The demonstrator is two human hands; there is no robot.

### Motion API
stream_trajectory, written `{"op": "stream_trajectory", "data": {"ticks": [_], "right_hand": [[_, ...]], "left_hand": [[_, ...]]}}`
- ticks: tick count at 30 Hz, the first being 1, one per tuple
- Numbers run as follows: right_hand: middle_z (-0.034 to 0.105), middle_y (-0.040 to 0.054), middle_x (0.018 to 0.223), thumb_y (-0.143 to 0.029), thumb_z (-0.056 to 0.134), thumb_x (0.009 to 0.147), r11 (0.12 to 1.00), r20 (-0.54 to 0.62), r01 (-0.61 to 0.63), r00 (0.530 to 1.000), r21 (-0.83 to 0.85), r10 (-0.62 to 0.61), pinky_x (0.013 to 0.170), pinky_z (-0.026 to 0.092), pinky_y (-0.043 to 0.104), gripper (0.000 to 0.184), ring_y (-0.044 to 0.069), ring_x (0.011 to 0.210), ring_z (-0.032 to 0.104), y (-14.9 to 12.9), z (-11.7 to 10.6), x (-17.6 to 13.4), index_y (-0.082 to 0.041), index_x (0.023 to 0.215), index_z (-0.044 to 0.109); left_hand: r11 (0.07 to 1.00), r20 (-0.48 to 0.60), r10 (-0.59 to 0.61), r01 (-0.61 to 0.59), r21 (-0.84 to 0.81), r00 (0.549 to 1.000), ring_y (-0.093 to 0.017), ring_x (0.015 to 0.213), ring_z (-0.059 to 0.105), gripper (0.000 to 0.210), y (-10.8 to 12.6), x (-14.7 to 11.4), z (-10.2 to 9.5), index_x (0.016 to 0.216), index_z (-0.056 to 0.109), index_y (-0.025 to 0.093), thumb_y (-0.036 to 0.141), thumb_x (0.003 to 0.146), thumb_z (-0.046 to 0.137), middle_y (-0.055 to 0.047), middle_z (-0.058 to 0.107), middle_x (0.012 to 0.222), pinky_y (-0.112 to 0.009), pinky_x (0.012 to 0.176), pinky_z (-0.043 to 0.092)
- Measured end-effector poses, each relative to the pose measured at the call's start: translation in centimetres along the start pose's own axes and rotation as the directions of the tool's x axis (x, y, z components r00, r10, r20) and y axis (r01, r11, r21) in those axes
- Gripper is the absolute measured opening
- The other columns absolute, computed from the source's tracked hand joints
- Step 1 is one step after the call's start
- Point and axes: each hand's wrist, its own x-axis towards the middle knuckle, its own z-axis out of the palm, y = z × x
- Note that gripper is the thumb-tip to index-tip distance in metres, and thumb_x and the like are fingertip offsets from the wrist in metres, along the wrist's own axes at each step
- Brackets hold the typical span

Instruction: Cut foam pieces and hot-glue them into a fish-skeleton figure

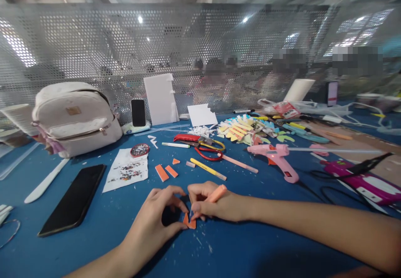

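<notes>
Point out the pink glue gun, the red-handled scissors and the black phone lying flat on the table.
pink glue gun (275, 154): head view, on its body above the handle.
red-handled scissors (209, 154): head view, on a red handle loop.
black phone (73, 198): head view, middle of its dark screen.

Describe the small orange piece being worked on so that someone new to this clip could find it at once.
Start at the blue table and find the two bare hands meeting near its front edge. The orange piece sits between the left hand and the right hand, pinched by their fingertips. Unlike the loose orange strips farther back, it is held, and the right hand also grips a peach-coloured tool.
</notes>
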Motion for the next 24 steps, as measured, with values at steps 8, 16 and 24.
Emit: {"op": "stream_trajectory", "data": {"ticks": [8,16,24], "right_hand": [[0.06,-0.0022,0.064,-0.075,0.068,0.077,1.0,0.013,-0.013,1.0,0.019,0.013,0.045,0.037,0.017,0.061,0.008,0.05,0.053,0.05,0.03,0.12,-0.018,0.071,0.049],[0.059,-0.0031,0.062,-0.073,0.069,0.078,0.999,0.038,-0.009,0.999,0.049,0.007,0.044,0.035,0.016,0.059,0.008,0.05,0.053,-0.05,-0.1,0.12,-0.018,0.071,0.05],[0.059,-0.0031,0.064,-0.07,0.07,0.078,0.997,0.055,0.005,0.998,0.083,-0.01,0.047,0.037,0.018,0.056,0.008,0.052,0.053,0.03,-0.05,0.09,-0.018,0.073,0.051]], "left_hand": [[1.0,0.006,0.001,-0.001,-0.006,1.0,-0.022,0.102,0.059,0.051,0.11,0.11,-0.02,0.116,0.054,0.032,0.013,0.078,0.082,0.008,0.074,0.096,-0.035,0.091,0.041],[1.0,0.006,-0.001,0.001,-0.007,1.0,-0.021,0.102,0.059,0.05,0.0,0.07,0.05,0.115,0.055,0.032,0.012,0.077,0.081,0.009,0.074,0.097,-0.035,0.091,0.042],[1.0,-0.004,0.006,-0.006,-0.009,1.0,-0.021,0.101,0.059,0.05,0.09,0.11,0.01,0.114,0.055,0.033,0.013,0.077,0.082,0.01,0.074,0.095,-0.034,0.09,0.042]]}}
